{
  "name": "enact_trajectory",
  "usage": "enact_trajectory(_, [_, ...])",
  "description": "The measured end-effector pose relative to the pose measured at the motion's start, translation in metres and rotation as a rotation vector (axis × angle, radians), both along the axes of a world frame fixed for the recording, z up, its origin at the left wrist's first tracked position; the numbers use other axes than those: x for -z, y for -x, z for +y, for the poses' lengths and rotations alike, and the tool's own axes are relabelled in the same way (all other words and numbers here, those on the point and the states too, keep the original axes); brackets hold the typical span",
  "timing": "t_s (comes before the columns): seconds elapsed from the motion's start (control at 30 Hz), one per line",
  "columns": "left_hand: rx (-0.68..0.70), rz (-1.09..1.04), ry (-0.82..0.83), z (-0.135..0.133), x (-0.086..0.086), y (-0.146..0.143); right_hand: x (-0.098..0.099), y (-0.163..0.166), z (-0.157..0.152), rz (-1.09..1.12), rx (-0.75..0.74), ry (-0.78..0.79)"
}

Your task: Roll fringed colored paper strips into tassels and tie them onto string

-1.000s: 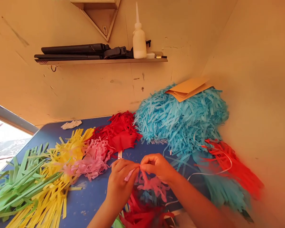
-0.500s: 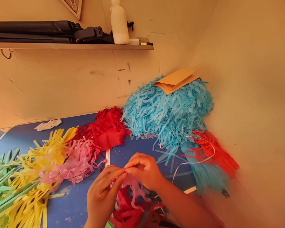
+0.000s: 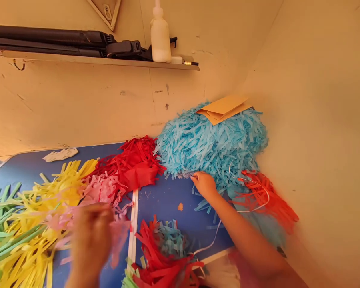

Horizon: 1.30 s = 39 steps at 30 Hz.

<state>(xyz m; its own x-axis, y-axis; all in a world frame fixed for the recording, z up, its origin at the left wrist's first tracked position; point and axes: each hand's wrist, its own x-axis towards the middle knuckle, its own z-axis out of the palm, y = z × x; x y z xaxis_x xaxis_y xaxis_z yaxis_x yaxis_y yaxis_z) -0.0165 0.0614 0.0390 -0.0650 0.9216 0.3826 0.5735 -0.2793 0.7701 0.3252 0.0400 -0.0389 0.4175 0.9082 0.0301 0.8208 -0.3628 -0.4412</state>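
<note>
My left hand (image 3: 91,236), smeared by motion, is closed at the lower left. A pink tissue-paper fringe (image 3: 120,238) hangs from it over the blue table. My right hand (image 3: 204,186) reaches to the foot of the light-blue fringe pile (image 3: 210,140). Its fingertips are pressed together at a small heap of thin silvery strips (image 3: 184,175); what is between them is too small to make out. Nearest me lies a red fringe bundle (image 3: 165,268), with blue fringe (image 3: 171,238) beside it and a white cord (image 3: 211,242) running off to the right.
Yellow fringe (image 3: 63,192), green strips (image 3: 6,236) and red fringe (image 3: 138,160) spread along the left of the table (image 3: 159,200). A folded orange paper (image 3: 225,108) tops the blue pile. A wall shelf (image 3: 108,61) holds a white bottle (image 3: 161,40) and a black tripod-like object (image 3: 63,40).
My hands, earlier pinched together over the pink fringe, have parted. The left has moved left with the pink fringe; the right has gone forward to the silvery strips. The view has shifted slightly.
</note>
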Motion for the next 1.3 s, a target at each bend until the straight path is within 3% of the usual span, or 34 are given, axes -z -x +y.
enact_trajectory(0.13, [0.396,0.091,0.155,-0.015,0.026,-0.043,0.013,0.006,0.008,-0.124,0.014,0.082])
enact_trajectory(0.3, [0.567,0.123,0.311,-0.018,0.045,-0.061,0.011,0.007,0.006,-0.190,-0.026,0.123])
enact_trajectory(0.53, [0.603,0.128,0.376,-0.023,0.040,-0.068,0.012,0.000,0.004,-0.172,-0.008,0.090])
enact_trajectory(0.7, [0.604,0.033,0.434,-0.025,0.040,-0.070,-0.011,0.016,-0.016,-0.096,-0.051,0.042])
enact_trajectory(0.83, [0.612,-0.240,0.555,-0.025,0.041,-0.079,-0.030,0.062,-0.042,0.116,-0.289,-0.127])
enact_trajectory(0.93, [0.595,-0.540,0.685,-0.029,0.039,-0.085,-0.027,0.092,-0.055,0.273,-0.397,-0.333])
enact_trajectory(1.13, [0.490,-0.988,0.973,-0.038,0.034,-0.079,-0.012,0.112,-0.062,0.192,-0.334,-0.616])
enact_trajectory(1.3, [0.436,-1.015,1.014,-0.043,0.031,-0.074,-0.015,0.121,-0.065,0.303,-0.287,-0.632])
